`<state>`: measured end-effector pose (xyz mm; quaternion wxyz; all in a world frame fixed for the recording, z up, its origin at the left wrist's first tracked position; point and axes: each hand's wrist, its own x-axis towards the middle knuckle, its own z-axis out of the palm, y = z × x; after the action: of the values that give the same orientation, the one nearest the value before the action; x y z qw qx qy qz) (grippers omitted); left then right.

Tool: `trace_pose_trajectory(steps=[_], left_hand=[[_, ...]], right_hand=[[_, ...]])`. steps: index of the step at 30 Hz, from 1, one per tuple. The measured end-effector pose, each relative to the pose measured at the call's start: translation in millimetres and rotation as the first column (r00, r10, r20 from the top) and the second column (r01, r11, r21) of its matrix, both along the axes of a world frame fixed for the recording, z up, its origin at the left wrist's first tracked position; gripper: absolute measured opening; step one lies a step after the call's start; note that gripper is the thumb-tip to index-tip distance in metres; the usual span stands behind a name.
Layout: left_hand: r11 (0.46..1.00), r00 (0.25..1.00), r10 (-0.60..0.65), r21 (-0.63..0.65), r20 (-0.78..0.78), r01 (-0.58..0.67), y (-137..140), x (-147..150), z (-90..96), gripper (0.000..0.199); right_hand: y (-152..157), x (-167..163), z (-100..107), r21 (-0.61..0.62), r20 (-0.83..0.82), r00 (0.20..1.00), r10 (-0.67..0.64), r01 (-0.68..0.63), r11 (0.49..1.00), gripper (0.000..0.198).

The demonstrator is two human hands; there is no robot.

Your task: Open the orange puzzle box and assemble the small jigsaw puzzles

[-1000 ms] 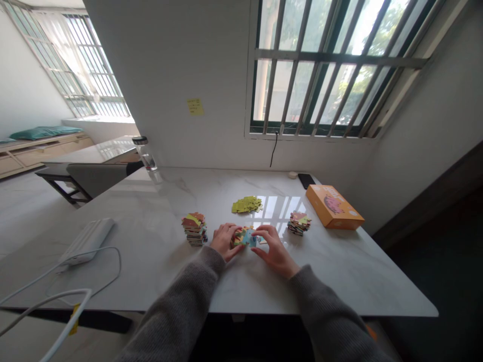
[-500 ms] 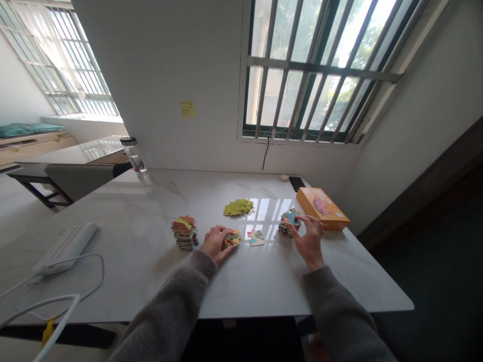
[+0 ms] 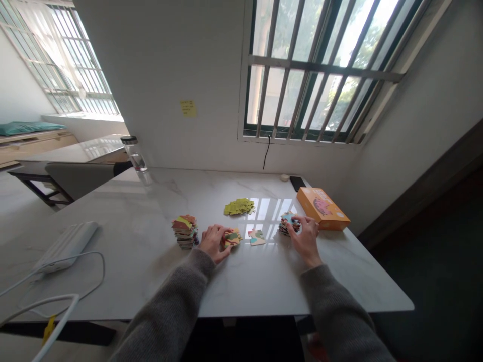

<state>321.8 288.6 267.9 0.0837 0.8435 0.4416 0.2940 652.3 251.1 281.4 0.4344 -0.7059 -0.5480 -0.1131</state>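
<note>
My left hand [image 3: 213, 243] rests on the table at the left edge of a low pile of jigsaw puzzle pieces [image 3: 233, 238], thumb and fingers apart. Left of it rises a tall stack of puzzle pieces [image 3: 184, 233], reddish and green on top. A single puzzle piece [image 3: 257, 238] in cream and green lies flat between my hands. My right hand [image 3: 307, 239] has its thumb and fingers closed around the upper part of another stack of puzzle pieces [image 3: 287, 217], with light blue on top. My fingers partly cover that stack.
Yellow-green puzzle pieces [image 3: 239, 206] lie heaped farther back. An orange box [image 3: 323, 207] stands right of my right hand, with a dark phone [image 3: 298, 183] behind it. A white power strip [image 3: 70, 246] with cables lies at the left, and a clear bottle [image 3: 135, 154] stands at the back left.
My left hand has drawn slightly left, uncovering more of the low pile. My right hand has moved slightly left and lower, its fingers now closer around the stack.
</note>
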Motion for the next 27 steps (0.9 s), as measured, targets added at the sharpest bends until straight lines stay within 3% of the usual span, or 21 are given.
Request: trace_pose_trajectory(steps=[4, 7, 9, 11, 13, 16, 20, 22, 24, 27], left_hand=[[0.997, 0.996, -0.020, 0.076, 0.084, 0.013, -0.6, 0.5, 5.5, 0.043], [0.987, 0.981, -0.092, 0.147, 0.172, 0.067, -2.4, 1.9, 9.6, 0.042], [0.976, 0.962, -0.159, 0.184, 0.222, 0.119, -4.9, 4.0, 11.5, 0.043], [0.965, 0.944, -0.211, 0.207, 0.255, 0.159, -8.2, 6.7, 13.2, 0.044], [0.959, 0.930, -0.242, 0.215, 0.275, 0.186, -11.8, 9.2, 14.9, 0.044], [0.955, 0.916, -0.260, 0.221, 0.304, 0.198, -16.2, 12.0, 16.9, 0.041], [0.952, 0.905, -0.274, 0.222, 0.325, 0.209, -18.7, 15.5, 15.7, 0.034], [0.947, 0.905, -0.298, 0.215, 0.304, 0.239, -19.0, 17.5, 13.2, 0.033], [0.938, 0.917, -0.316, 0.226, 0.244, 0.263, -19.2, 19.0, 10.8, 0.035], [0.933, 0.945, -0.288, 0.265, 0.152, 0.242, -19.8, 19.7, 9.9, 0.031]], right_hand=[[-5.2, -8.3, 3.1, 0.128, 0.052, 0.999, -0.012, 0.006, 0.992, 0.032], [-16.9, -34.5, 6.5, 0.198, 0.127, 0.973, 0.193, -0.215, 0.956, 0.021], [-25.5, -59.4, 7.6, 0.094, 0.166, 0.867, 0.470, -0.488, 0.868, 0.027], [-31.7, -83.9, 7.9, -0.025, 0.121, 0.751, 0.648, -0.651, 0.759, 0.039], [-33.8, -102.3, 7.4, -0.080, 0.048, 0.660, 0.750, -0.746, 0.661, 0.049], [-30.4, -115.1, 4.9, -0.057, -0.068, 0.592, 0.803, -0.806, 0.589, 0.049], [-22.8, -117.3, -3.0, 0.027, -0.373, 0.498, 0.783, -0.838, 0.545, 0.030], [-19.4, -117.1, -7.9, 0.094, -0.520, 0.427, 0.740, -0.832, 0.546, 0.024], [-16.6, -116.5, -11.9, 0.148, -0.588, 0.407, 0.699, -0.796, 0.588, 0.025], [-14.6, -114.6, -13.8, 0.142, -0.594, 0.462, 0.658, -0.745, 0.652, 0.028]])
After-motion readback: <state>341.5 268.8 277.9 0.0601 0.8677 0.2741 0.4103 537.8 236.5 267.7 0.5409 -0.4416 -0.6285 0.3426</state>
